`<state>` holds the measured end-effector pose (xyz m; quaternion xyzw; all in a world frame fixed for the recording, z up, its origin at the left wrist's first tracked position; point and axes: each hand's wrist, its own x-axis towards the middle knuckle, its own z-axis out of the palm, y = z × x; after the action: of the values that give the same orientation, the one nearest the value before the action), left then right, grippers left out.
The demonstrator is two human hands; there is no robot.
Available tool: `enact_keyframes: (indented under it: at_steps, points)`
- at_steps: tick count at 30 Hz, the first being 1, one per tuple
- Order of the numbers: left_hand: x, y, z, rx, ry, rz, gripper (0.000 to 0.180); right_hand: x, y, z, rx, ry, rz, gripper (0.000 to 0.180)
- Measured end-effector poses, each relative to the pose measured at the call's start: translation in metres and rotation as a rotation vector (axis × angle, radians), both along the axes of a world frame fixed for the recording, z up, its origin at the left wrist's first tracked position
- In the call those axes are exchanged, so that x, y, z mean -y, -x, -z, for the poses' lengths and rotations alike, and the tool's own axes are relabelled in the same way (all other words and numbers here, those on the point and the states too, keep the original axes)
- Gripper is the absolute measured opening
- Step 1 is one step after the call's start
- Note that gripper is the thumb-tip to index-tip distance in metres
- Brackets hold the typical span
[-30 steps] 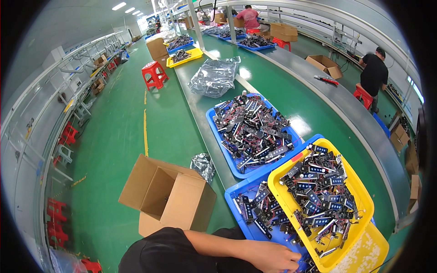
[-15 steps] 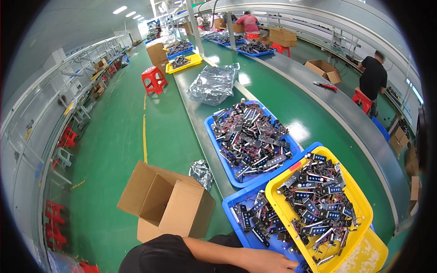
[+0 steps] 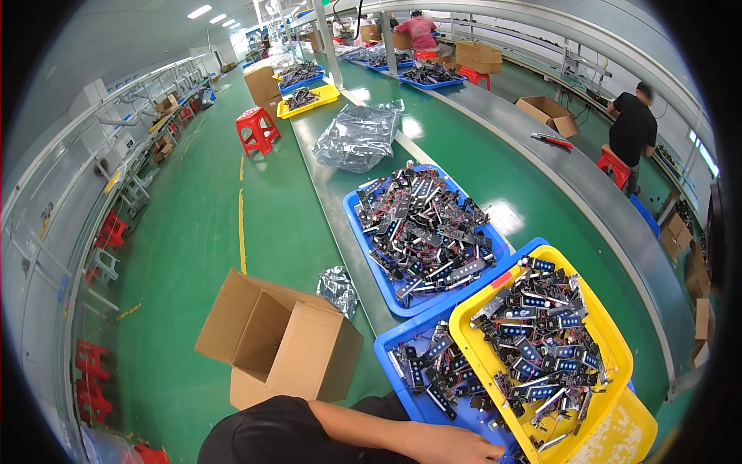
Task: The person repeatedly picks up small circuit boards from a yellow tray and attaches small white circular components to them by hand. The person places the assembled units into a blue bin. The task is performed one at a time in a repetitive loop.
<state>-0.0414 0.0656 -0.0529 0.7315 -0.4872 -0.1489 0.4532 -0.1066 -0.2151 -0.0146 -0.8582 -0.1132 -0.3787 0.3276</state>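
Observation:
My left hand (image 3: 457, 445) is at the lower edge, its bare forearm coming in from a black sleeve. It lies at the near side of the lower blue tray (image 3: 393, 362), close to the yellow tray (image 3: 459, 325). The picture's edge cuts off its fingers, so what they hold, if anything, is hidden. My right hand is out of view. Small black electronic modules (image 3: 533, 349) with rows of pale round spots and thin wires fill the yellow tray, which rests tilted partly over the blue one. More modules (image 3: 439, 370) lie in the blue tray.
Another blue tray (image 3: 362, 246) heaped with modules stands just beyond. An open cardboard box (image 3: 313, 352) is at left beside a silvery bag (image 3: 338, 291). Farther along the bench lie a clear plastic bag (image 3: 359, 135) and a red-handled tool (image 3: 552, 140). A person (image 3: 634, 127) sits at far right.
The whole view has shifted slightly, with the far trays and box a little more to the left. My left hand stays in nearly the same place.

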Motion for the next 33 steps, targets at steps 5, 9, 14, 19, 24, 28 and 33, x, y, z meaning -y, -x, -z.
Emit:
enact_keyframes:
  at_steps: [5,9,14,19,24,28,33]
  points:
    - [0.001,0.0,0.009,-0.013,0.087,0.011,0.011,-0.01,-0.005,0.021,0.19,-0.401,-0.126,0.019]
    - [-0.001,-0.001,0.009,0.007,0.098,0.043,0.01,-0.015,-0.005,0.018,0.09,-0.389,-0.283,0.027]
    - [-0.003,0.001,0.002,-0.003,0.064,0.006,0.008,-0.021,0.007,0.006,-0.18,-0.384,-0.303,0.038]
    - [-0.002,0.0,0.005,0.007,0.085,0.018,0.008,-0.061,0.01,0.002,-0.12,-0.429,-0.278,0.045]
    - [-0.003,0.001,-0.011,-0.034,-0.011,0.008,0.01,-0.079,-0.004,-0.015,-0.077,-0.324,-0.41,0.039]
    - [-0.006,0.001,-0.011,-0.059,-0.061,-0.018,0.011,-0.09,-0.01,-0.02,-0.03,-0.265,-0.402,0.026]
    - [-0.005,0.0,-0.007,-0.042,-0.035,0.014,0.01,-0.09,-0.006,-0.018,-0.075,-0.278,-0.452,0.029]
